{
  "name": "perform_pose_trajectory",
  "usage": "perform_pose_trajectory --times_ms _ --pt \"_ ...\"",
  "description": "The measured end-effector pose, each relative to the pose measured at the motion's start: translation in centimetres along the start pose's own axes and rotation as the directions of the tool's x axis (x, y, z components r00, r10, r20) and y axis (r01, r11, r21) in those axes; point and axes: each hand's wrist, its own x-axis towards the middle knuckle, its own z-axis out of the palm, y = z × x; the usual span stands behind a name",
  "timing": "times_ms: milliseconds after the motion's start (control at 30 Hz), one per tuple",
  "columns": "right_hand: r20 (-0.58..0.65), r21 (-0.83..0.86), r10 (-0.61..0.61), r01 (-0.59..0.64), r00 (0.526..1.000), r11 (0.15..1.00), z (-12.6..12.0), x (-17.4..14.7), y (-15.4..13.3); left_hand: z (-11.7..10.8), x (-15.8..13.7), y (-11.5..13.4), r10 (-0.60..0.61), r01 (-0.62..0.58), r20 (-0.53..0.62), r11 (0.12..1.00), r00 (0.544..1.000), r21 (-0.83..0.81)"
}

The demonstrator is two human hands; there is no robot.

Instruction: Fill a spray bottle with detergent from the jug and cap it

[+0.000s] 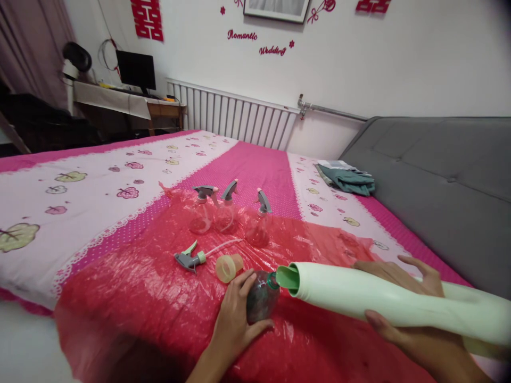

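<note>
My left hand wraps around a clear, dark-tinted spray bottle with a green neck and no spray head on it. From the right, my right hand grips a large pale green detergent bottle, tipped almost level. Its green pouring spout meets the mouth of the spray bottle; whether liquid flows cannot be seen. A grey and light-green spray head with a thin tube lies beyond my left hand. Beside it rests a translucent yellowish cap on its side.
Three clear spray bottles with grey trigger heads stand farther back: a left one, a middle one and a right one. Red plastic sheeting lies beneath everything on the bed. Folded clothes sit near the grey headboard.
</note>
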Motion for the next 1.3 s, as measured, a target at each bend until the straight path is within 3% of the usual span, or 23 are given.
perform_pose_trajectory --times_ms 1300 --pt "0.006 0.037 0.047 -0.047 0.999 0.998 0.12 0.02 0.03 0.03 -0.09 -0.11 -0.018 0.018 -0.011 1.000 1.000 -0.015"
